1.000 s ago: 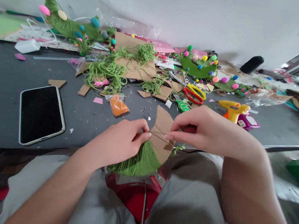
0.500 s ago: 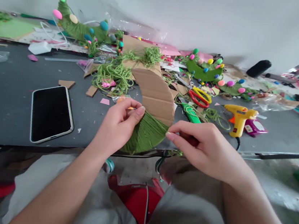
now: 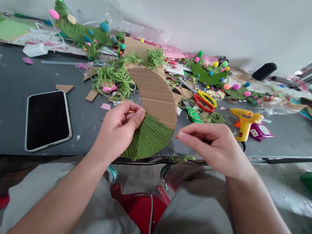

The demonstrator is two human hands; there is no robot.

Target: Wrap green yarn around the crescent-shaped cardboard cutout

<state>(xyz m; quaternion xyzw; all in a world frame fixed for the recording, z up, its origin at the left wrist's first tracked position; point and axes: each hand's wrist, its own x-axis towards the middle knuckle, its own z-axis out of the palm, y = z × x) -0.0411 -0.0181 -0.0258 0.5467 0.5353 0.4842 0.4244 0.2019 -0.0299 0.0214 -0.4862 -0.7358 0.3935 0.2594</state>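
Note:
A curved crescent of brown cardboard (image 3: 158,96) has its lower part wound closely with green yarn (image 3: 150,139); the upper part is bare. My left hand (image 3: 120,129) pinches the crescent's inner edge between thumb and fingers, where the wrapped part meets the bare part. Just off the outer edge, my right hand (image 3: 209,146) is closed, its thumb and forefinger pinching a strand of the yarn that runs to the crescent. The ends of the left fingers are hidden behind the cardboard.
A phone (image 3: 48,120) lies at left. Tangled yarn (image 3: 113,77), scissors (image 3: 205,100), a green-handled cutter (image 3: 194,115) and a yellow glue gun (image 3: 245,122) lie beyond the hands. Green crescents with coloured balls (image 3: 77,29) stand at the back. The table's front edge (image 3: 276,159) is close.
My right hand has moved slightly away from the crescent's outer edge, drawing the strand out to the right. My left hand keeps its pinch. The whole view has shifted a little.

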